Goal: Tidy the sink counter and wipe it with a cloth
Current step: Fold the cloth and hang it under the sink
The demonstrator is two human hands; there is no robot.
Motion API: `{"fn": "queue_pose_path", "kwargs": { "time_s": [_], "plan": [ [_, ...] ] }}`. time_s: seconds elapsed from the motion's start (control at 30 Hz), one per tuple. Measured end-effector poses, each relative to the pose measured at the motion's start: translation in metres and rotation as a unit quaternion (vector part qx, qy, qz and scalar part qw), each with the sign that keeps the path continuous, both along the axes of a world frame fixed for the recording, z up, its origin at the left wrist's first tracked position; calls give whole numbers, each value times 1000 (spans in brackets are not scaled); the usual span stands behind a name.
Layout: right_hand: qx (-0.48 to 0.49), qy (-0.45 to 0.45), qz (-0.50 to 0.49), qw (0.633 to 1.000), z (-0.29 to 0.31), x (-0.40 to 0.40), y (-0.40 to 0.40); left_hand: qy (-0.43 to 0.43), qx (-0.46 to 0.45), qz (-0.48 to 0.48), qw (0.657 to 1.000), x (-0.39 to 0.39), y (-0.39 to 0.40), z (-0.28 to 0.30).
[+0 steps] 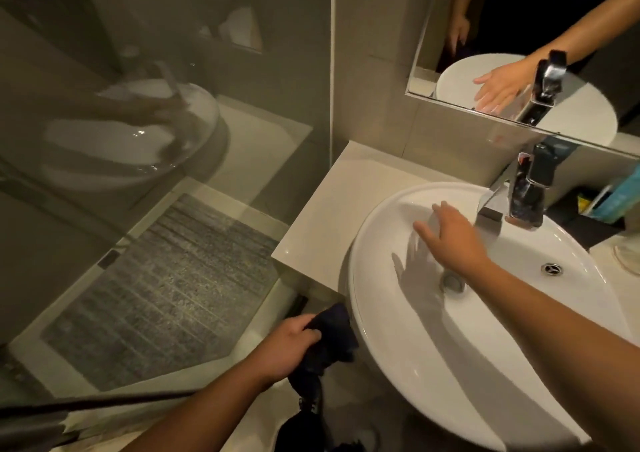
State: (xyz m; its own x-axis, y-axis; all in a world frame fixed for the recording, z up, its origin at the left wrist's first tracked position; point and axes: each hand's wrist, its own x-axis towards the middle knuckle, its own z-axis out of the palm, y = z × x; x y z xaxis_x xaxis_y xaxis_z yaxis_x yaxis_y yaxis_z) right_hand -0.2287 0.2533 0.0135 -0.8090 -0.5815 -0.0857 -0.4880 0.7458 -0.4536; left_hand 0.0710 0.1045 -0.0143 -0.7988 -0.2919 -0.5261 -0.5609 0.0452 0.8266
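A white oval sink (391, 334) sits on a cream counter (329, 209). My right hand (450, 237) hovers over the basin with fingers spread, palm down, holding nothing, just left of the chrome tap (519, 195). My left hand (287, 344) is below the counter's front left corner, closed on a dark blue cloth (332, 337) that hangs down beside the sink's rim. The drain (452, 282) lies in the basin under my right wrist.
A mirror (519, 36) runs along the back wall. A dark holder (585, 212) with a teal item stands right of the tap. A glass shower screen (156, 140) closes off the left, with a grey mat (166, 295) on the floor behind it.
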Motion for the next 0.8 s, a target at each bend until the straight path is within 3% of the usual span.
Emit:
{"fn": "queue_pose_path", "kwargs": {
  "time_s": [0.07,0.13,0.17,0.23,0.33,0.47,0.57,0.6,0.67,0.8],
  "plan": [
    [-88,-126,-36,988,21,45,16,24,-2,2,1000,-2,10,30],
    [-149,-289,-62,944,48,90,26,60,-67,-36,995,-5,19,61],
    [-167,-360,-61,916,62,107,29,81,-144,-74,983,-7,23,76],
    [-191,-443,-46,874,90,130,30,118,-349,-158,916,-16,28,102],
    [-228,-453,-41,861,124,144,31,198,-471,-201,836,-27,35,128],
    [-246,-387,-73,886,142,155,40,294,-507,-241,773,-31,35,140],
    [-269,-365,-119,884,145,168,43,333,-526,-281,730,-23,34,135],
    [-283,-361,-130,879,146,174,44,340,-525,-289,725,-18,34,132],
    [-325,-344,-141,870,147,187,46,341,-486,-299,747,-8,32,129],
    [-385,-270,-136,872,157,215,60,322,-312,-268,853,11,26,128]
  ]
}}
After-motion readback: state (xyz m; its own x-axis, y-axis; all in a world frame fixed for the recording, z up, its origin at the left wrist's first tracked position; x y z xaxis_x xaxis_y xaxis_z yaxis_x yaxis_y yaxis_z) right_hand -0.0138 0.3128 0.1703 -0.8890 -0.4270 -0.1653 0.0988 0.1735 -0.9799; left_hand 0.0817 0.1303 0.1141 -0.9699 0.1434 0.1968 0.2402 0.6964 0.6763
